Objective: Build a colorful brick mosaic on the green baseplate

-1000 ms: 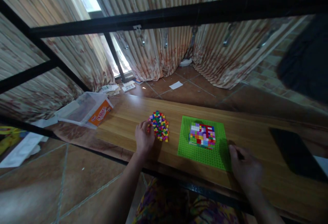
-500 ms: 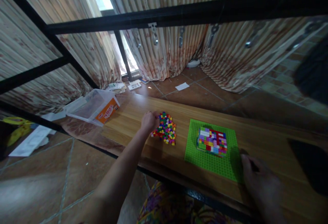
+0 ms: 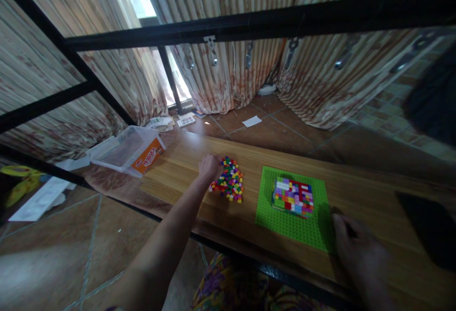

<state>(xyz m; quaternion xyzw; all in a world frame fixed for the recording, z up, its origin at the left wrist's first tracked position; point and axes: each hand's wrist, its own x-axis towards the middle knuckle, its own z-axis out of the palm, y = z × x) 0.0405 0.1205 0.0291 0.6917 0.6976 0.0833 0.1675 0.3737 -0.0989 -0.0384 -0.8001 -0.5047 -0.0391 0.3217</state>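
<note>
The right hand, curled, grip unclear, is beside the green baseplate. On that sits the brick build, long axis roughly left-right. The left hand, grip hidden, meets the loose bricks; farther left, a clear bin, contents indistinct.

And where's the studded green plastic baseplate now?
In the head view, the green baseplate lies right of centre on the brown wooden tabletop, between the loose multicoloured bricks and the right hand.

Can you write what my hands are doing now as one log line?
left hand: at loose pile of small multicoloured plastic bricks | right hand: by green studded plastic baseplate | on baseplate: multicoloured brick block | grips: unclear
</note>
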